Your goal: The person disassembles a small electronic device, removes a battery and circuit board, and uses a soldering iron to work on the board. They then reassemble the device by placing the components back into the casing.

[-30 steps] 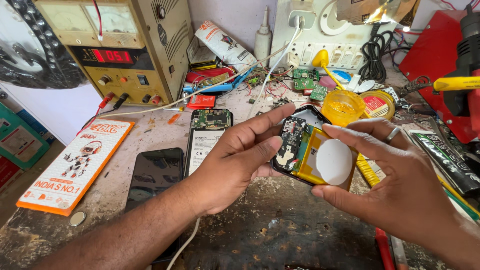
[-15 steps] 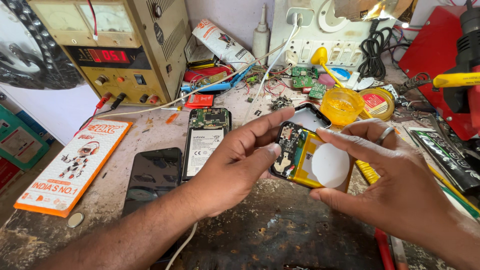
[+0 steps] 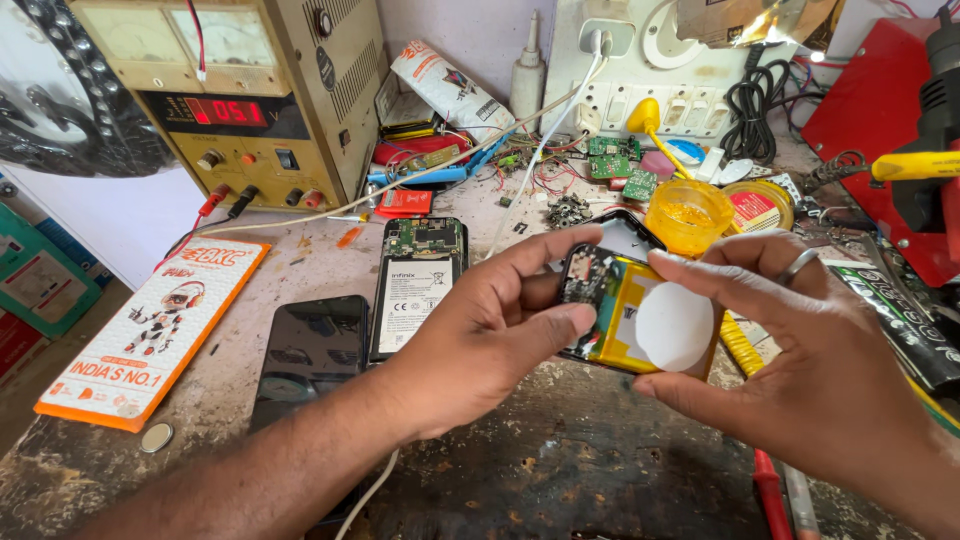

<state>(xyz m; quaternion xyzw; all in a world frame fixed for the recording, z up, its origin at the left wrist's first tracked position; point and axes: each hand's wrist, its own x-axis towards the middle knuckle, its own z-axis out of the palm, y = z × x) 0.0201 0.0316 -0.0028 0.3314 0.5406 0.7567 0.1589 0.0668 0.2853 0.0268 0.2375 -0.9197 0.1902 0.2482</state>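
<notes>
**Opened phone held between both hands above the tabletop**

Opened phone (image 3: 640, 310), back cover off, is sitting in the air between the two hands, just above the scarred tabletop (image 3: 560, 470) in the head view. Compared with a second ago, the left hand (image 3: 490, 330) is closing in: its thumb is now pressing against the near left edge by the exposed circuit board, while its index finger is stretching along the far edge. The phone is also riding slightly lower and more level than before. That points to a firmer two-handed hold, steadying the piece for work on its inside. The right hand (image 3: 800, 370), wearing a ring, is clamping the right end, thumb beneath, fingers over the top edge.

The phone's long axis is running left to right, tilted a little down toward the right. Its open back is facing up at the camera, yellow battery (image 3: 625, 325) and round white sticker (image 3: 675, 327) showing, board end pointing left.

Behind it, a second opened phone (image 3: 417, 285) and a dark phone (image 3: 310, 355) are lying flat, well apart from the hands.
</notes>
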